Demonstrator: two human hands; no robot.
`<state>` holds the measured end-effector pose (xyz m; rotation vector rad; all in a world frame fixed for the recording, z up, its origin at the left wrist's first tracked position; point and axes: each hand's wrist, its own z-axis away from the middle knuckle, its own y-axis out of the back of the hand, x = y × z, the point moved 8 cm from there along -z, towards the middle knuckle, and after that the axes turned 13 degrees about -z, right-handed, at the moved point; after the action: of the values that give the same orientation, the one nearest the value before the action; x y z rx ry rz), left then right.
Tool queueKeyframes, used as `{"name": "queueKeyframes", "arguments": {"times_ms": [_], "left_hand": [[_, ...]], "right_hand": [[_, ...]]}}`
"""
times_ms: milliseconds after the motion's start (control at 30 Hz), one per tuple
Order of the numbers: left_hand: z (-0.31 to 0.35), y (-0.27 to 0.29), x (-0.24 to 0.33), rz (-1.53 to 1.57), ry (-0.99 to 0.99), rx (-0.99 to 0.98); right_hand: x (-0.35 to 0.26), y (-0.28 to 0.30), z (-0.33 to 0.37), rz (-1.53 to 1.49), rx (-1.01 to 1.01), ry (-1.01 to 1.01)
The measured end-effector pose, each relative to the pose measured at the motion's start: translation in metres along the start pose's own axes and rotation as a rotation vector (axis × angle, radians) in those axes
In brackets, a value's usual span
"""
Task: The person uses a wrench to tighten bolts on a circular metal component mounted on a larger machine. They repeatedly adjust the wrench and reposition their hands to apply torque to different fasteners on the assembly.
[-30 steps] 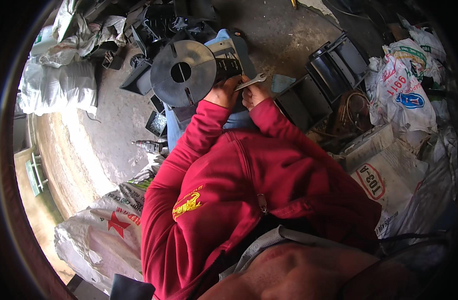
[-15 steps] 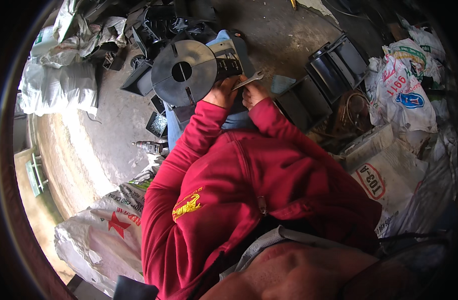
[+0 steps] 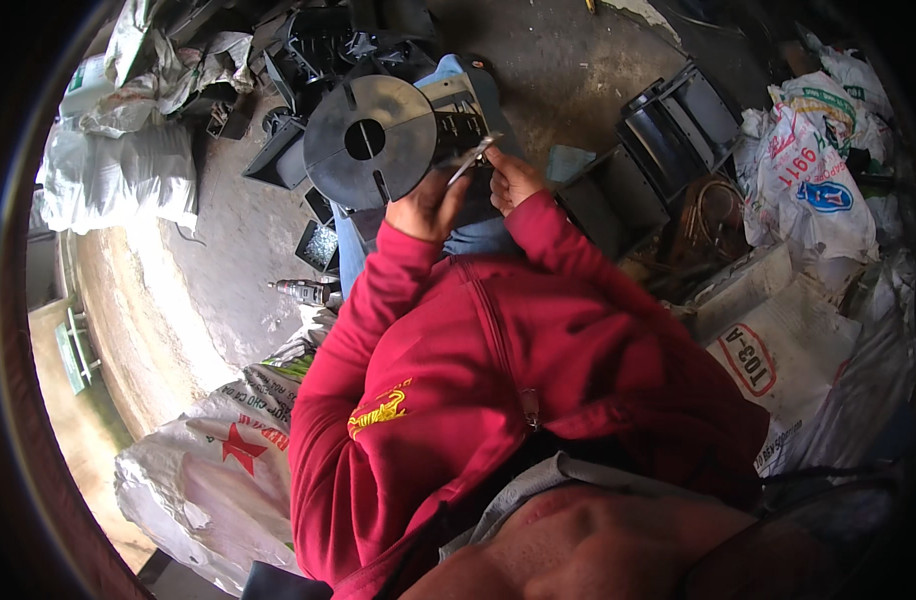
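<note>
A silver open-ended wrench (image 3: 470, 163) slants over my lap, slightly smeared by motion. My left hand (image 3: 423, 208) closes round its lower end, the thumb lying along it. At the upper end my right hand (image 3: 516, 182) pinches it with thumb and forefinger, the other fingers curled. Just beyond the hands is a black slotted metal part (image 3: 461, 130), joined to or lying against a lighter plate (image 3: 448, 95). A large dark grey disc (image 3: 338, 140) with a round centre hole and slots sits left of it, above my left knee. Whether the wrench touches a nut is hidden.
A small black bin of shiny fasteners (image 3: 321, 243) and a power tool (image 3: 303, 291) are on the floor at left. Black metal housings (image 3: 678, 125) stand at right beside white sacks (image 3: 818, 190). More black parts (image 3: 338, 45) pile up ahead; another sack (image 3: 208, 460) lies lower left.
The wrench has swung to a steeper slant, its upper end moving left. My left hand has shifted left and down, and my hands are further apart. The disc has barely moved.
</note>
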<state>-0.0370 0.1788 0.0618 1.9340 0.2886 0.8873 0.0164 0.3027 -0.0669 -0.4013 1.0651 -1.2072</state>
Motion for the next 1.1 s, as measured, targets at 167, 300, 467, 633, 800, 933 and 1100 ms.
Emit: {"name": "queueKeyframes", "arguments": {"times_ms": [167, 300, 467, 633, 800, 933, 1100], "left_hand": [[0.054, -0.037, -0.029, 0.434, 0.284, -0.358], [0.054, -0.049, -0.010, 0.940, 0.565, -0.521], [0.053, -0.061, -0.008, 0.930, 0.621, -0.581], [0.051, -0.043, -0.006, 0.930, 0.533, -0.491], [0.044, -0.058, 0.003, 1.074, 0.555, -0.614], [0.013, -0.036, 0.005, 0.940, 0.292, -0.347], [0.053, -0.072, 0.000, 1.045, 0.663, -0.719]], "right_hand": [[0.002, -0.004, 0.003, -0.008, 0.019, -0.037], [0.000, -0.007, 0.003, 0.011, -0.008, -0.040], [-0.006, -0.014, 0.010, 0.045, 0.009, -0.099], [-0.004, -0.013, 0.004, 0.031, -0.003, -0.090], [-0.003, -0.010, 0.003, 0.063, -0.005, -0.064], [-0.004, -0.017, 0.002, 0.041, -0.051, -0.003], [-0.003, -0.012, 0.004, 0.111, -0.040, -0.140]]}}
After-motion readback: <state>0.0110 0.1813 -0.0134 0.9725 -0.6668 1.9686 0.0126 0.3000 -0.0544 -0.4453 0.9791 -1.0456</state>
